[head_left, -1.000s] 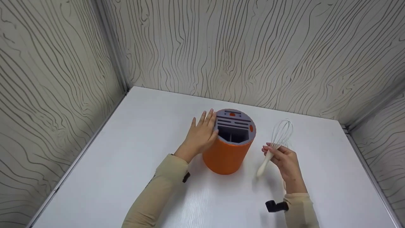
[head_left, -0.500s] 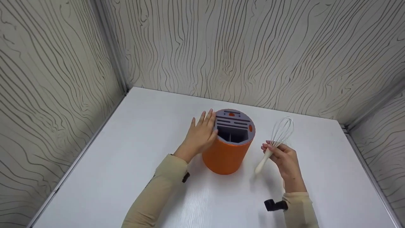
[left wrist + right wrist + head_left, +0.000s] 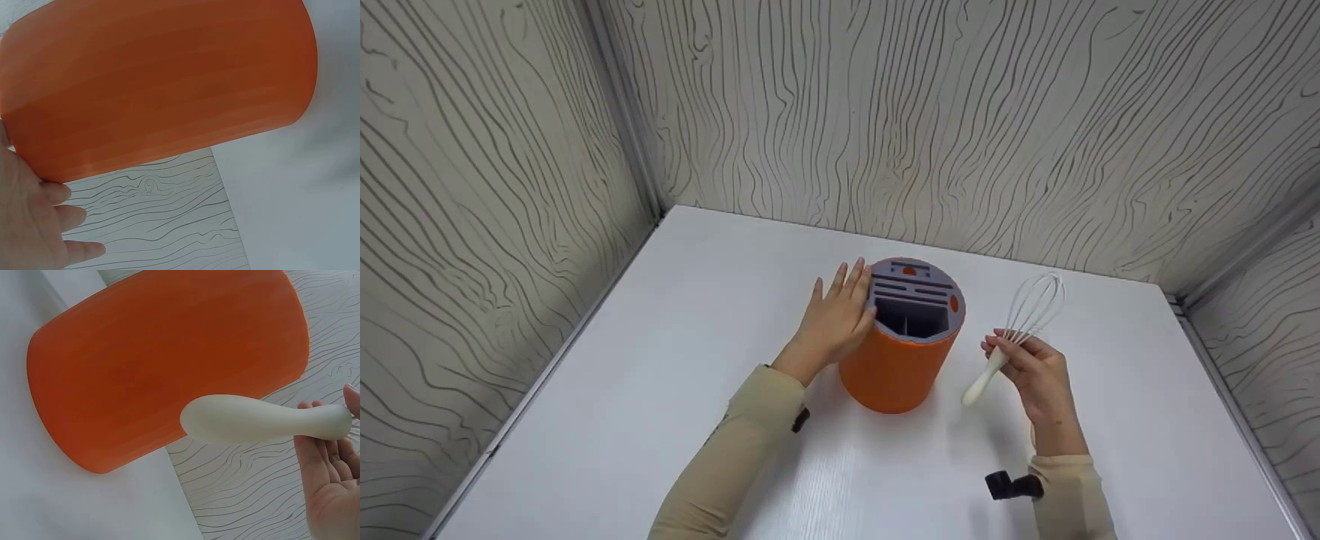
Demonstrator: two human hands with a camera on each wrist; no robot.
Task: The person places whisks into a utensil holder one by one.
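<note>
An orange cylindrical utensil holder [image 3: 894, 375] stands upright on the white table, its grey slotted top [image 3: 911, 289] facing up with a large divided opening at the front. My left hand [image 3: 834, 319] rests against its upper left side, fingers straight and spread along the rim. To the right of the holder, my right hand [image 3: 1035, 367] pinches a whisk [image 3: 986, 380] where the wires meet the cream handle. The whisk is held above the table, wire loops up and away, handle end tilted down toward the holder. In the right wrist view the whisk handle [image 3: 242, 419] overlaps the holder.
The white table [image 3: 660, 315] is bordered by wood-grain patterned panels [image 3: 840, 112] at the back and both sides. Black mounts [image 3: 1014, 486] sit on the sleeves near the wrists.
My right hand has raised the whisk slightly, its wire end shifting up and right and its handle end lifting a little. The left hand and the holder stay in place.
</note>
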